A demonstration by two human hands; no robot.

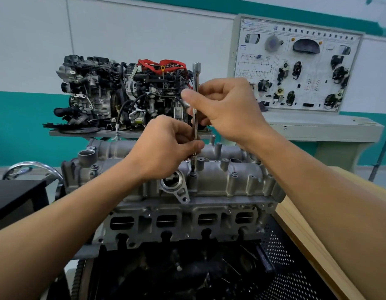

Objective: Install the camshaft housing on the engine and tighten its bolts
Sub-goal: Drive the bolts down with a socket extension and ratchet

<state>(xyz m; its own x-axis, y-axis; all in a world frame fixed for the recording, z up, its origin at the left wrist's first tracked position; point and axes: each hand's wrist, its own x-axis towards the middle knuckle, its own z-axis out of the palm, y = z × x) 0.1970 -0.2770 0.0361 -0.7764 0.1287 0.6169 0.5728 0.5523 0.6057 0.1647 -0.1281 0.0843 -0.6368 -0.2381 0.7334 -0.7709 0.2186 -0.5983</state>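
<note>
The camshaft housing (220, 180) sits on the cylinder head (187, 224), and I am running down a bolt (192, 173) on the housing's near edge, about midway along. My left grip (166, 146) pinches the extension bar (196, 118) just above the housing; my right grip (226, 109) curls round its knurled part higher up. I should hold the bar upright and spin it lightly, so the thread catches clean before hard tightening

The left hand (166, 146) hides part of the extension bar (195, 120) — whatever its tip meets is too small to tell. Lettering on the display panel (296, 68) is blurred.
</note>
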